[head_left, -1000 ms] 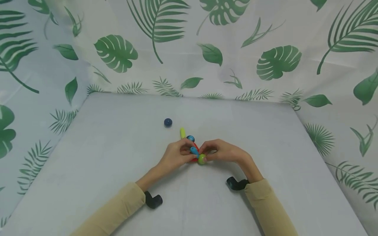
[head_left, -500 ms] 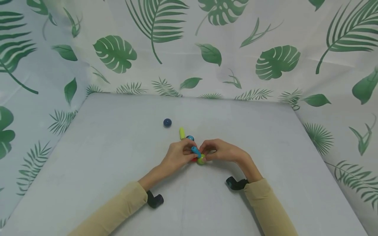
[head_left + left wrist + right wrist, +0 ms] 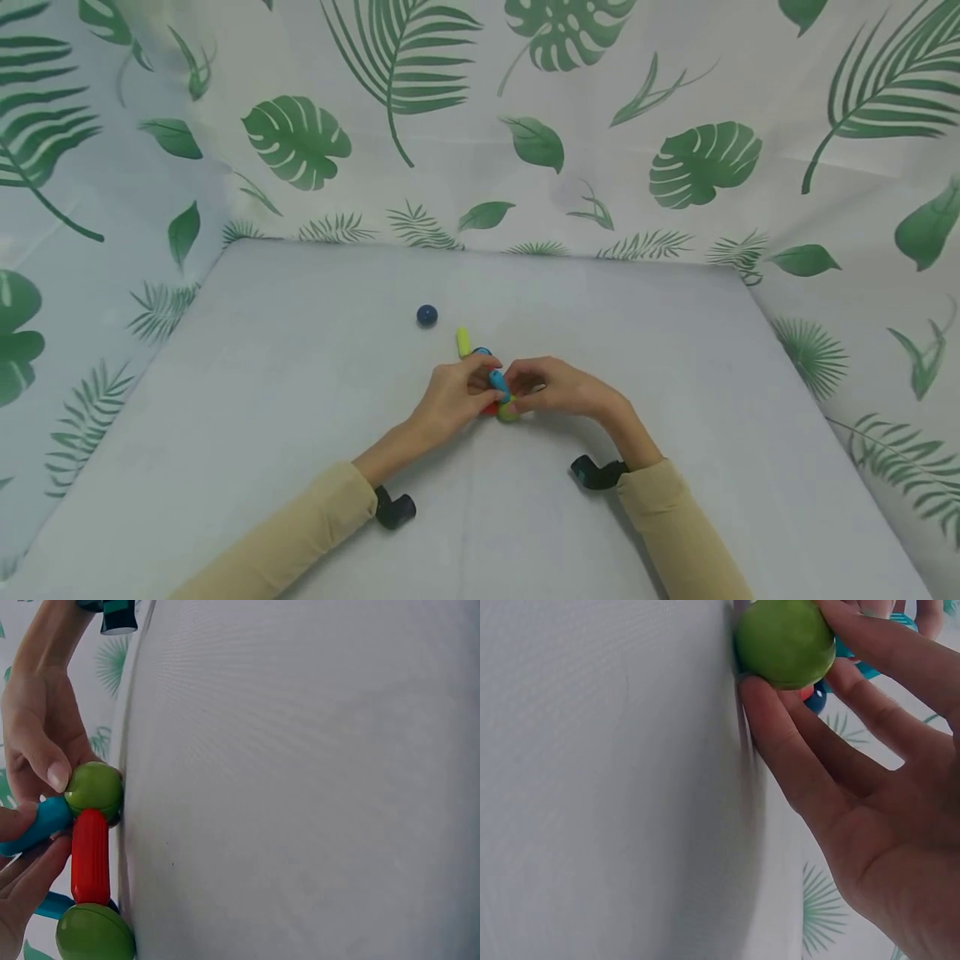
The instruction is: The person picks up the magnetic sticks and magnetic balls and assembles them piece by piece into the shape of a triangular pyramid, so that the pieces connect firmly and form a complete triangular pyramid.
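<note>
My left hand (image 3: 450,398) pinches a blue rod (image 3: 46,822) between thumb and fingers, the rod tilted upward in the head view. The rod's other end meets a green ball (image 3: 94,787). Around that ball curl the thumb and fingers of my right hand (image 3: 558,387); the right wrist view shows the green ball (image 3: 786,641) between the fingertips. A red rod (image 3: 90,855) joins this ball to a second green ball (image 3: 94,934). Behind my left fingers another blue rod (image 3: 55,905) shows in part. My hands hide much of the joined pieces in the head view.
A yellow rod (image 3: 462,342) and a blue ball (image 3: 482,352) show just beyond my left hand. Farther back, a dark blue ball (image 3: 427,315) lies alone on the white table (image 3: 300,333). Leaf-patterned cloth (image 3: 450,167) stands around the back and sides.
The blue rod stands a little steeper in my left fingers. My right fingers cover more of the green ball than before. Both hands stay in nearly the same place.
</note>
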`<action>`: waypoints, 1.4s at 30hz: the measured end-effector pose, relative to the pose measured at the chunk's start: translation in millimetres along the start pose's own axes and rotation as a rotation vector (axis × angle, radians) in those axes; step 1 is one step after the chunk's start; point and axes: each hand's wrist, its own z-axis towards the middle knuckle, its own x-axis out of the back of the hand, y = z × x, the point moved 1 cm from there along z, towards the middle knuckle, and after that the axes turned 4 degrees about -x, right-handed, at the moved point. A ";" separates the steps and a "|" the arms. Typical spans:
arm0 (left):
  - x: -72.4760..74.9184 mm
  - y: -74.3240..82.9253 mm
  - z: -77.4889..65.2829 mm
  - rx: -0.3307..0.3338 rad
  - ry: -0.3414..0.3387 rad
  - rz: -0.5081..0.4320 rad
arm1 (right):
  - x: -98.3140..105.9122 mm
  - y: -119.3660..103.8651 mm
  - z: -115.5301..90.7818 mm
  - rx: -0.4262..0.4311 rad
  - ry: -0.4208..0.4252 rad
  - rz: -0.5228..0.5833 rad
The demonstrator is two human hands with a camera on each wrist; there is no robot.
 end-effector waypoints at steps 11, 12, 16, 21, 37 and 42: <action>25.4 -3.2 -5.9 0.019 0.028 0.040 | -3.1 -4.6 -0.9 -0.068 0.021 -0.010; 31.6 -4.1 -5.0 0.035 0.044 0.048 | -3.5 -4.8 -1.0 -0.069 0.023 -0.013; 56.2 -9.4 10.2 0.092 0.062 0.129 | -3.6 -4.1 -3.4 -0.088 0.041 -0.033; 73.2 -23.3 40.5 0.043 -0.151 0.362 | -4.8 -2.5 -4.1 -0.098 0.042 -0.045; 61.3 -43.7 72.6 -0.228 -0.580 0.851 | -2.6 -6.3 -1.9 -0.088 0.043 -0.052; 67.7 -39.2 62.2 -0.090 -0.507 0.700 | -2.4 -5.8 -4.6 -0.105 0.044 -0.048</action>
